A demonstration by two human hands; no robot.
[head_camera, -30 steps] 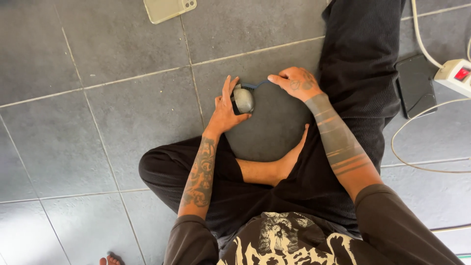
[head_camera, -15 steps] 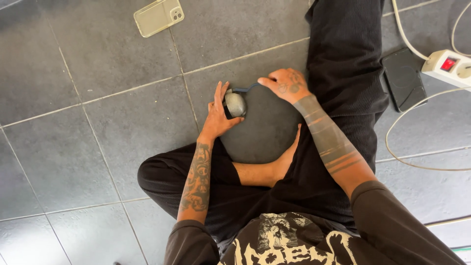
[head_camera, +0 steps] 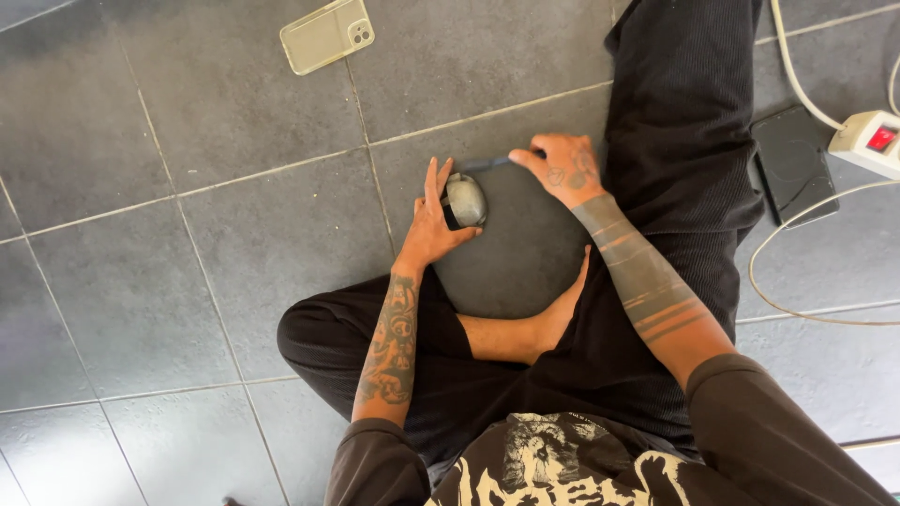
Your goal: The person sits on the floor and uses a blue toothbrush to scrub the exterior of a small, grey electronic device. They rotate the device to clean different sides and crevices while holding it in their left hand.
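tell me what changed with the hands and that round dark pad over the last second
The right hand slid along the pad's far rim and now pinches its edge. The left hand still holds the small grey oval object against the pad. The phone stays on the floor.

We note a phone in a clear yellowish case lying back-up on the grey floor tiles, well up and to the left of where the grip is, camera lenses toward its right end. To the right of the grip, beyond the outstretched dark trouser leg, a flat black square pad rests on the tiles. Just beside it, further right, we see a white power strip with a red switch. White cables run from it, one looping low across the tiles.
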